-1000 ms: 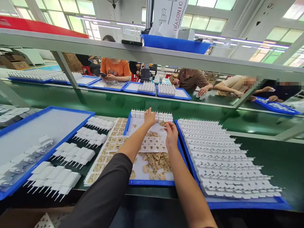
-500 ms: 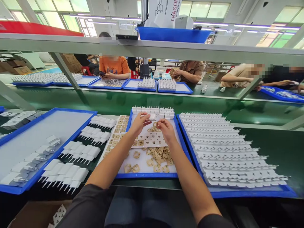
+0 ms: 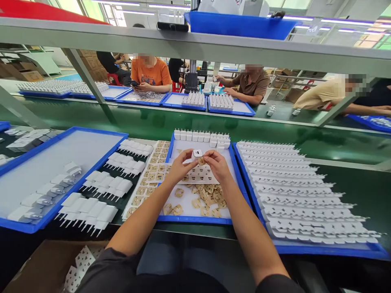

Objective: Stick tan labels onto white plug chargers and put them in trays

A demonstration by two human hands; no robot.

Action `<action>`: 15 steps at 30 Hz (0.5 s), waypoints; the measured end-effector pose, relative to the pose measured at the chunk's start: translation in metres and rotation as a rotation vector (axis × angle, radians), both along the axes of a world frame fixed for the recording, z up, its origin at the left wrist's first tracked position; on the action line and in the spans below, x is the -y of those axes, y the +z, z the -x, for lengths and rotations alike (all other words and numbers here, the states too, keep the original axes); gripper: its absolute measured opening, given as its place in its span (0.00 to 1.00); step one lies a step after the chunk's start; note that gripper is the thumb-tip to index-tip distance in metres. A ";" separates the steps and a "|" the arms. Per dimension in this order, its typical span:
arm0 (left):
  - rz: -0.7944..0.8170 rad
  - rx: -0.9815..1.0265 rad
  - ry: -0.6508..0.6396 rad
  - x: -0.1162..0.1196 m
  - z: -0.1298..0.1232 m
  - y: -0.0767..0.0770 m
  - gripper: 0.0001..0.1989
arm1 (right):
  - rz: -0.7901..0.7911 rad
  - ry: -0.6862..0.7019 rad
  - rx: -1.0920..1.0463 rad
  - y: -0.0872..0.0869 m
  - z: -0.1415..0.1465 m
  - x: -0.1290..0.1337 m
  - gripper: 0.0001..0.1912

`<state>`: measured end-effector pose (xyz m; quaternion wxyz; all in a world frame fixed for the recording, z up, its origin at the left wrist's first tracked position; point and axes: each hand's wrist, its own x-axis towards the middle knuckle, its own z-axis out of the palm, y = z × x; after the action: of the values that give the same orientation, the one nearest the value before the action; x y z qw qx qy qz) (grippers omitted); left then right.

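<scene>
Above the middle blue-rimmed tray (image 3: 195, 220), my left hand (image 3: 182, 163) grips a small white charger block (image 3: 197, 153), its end face with a dark slot turned up toward me. My right hand (image 3: 216, 162) pinches a tan sticker piece (image 3: 201, 161) against the block's lower right side. Under the hands lies a white sheet with cut-outs (image 3: 200, 174). Loose tan pieces (image 3: 210, 195) are heaped in the tray nearer to me. A row of white blocks with pins up (image 3: 195, 136) stands at the tray's far end.
To the right, a blue tray (image 3: 330, 249) holds many rows of white blocks. On the left are pronged white blocks (image 3: 88, 211) and another blue tray (image 3: 65, 142). A sheet of tan stickers (image 3: 142, 191) lies beside the middle tray. Several people sit beyond the metal frame (image 3: 214, 51).
The white block has been turned so its slotted end faces up toward me. My right fingers now press a tan piece at its side. The whole view has tilted slightly down.
</scene>
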<state>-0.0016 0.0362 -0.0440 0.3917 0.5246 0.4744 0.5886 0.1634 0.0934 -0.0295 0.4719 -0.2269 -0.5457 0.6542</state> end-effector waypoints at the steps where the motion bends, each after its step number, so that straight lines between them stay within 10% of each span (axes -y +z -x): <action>1: -0.009 -0.043 0.030 0.001 0.001 0.000 0.24 | -0.012 0.013 0.017 -0.001 0.000 0.000 0.07; 15: -0.124 -0.207 0.042 0.006 -0.002 0.002 0.20 | -0.147 -0.213 0.126 0.001 0.003 0.003 0.09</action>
<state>0.0004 0.0299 -0.0423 0.2951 0.5957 0.4859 0.5673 0.1608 0.0905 -0.0283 0.5190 -0.2891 -0.5935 0.5430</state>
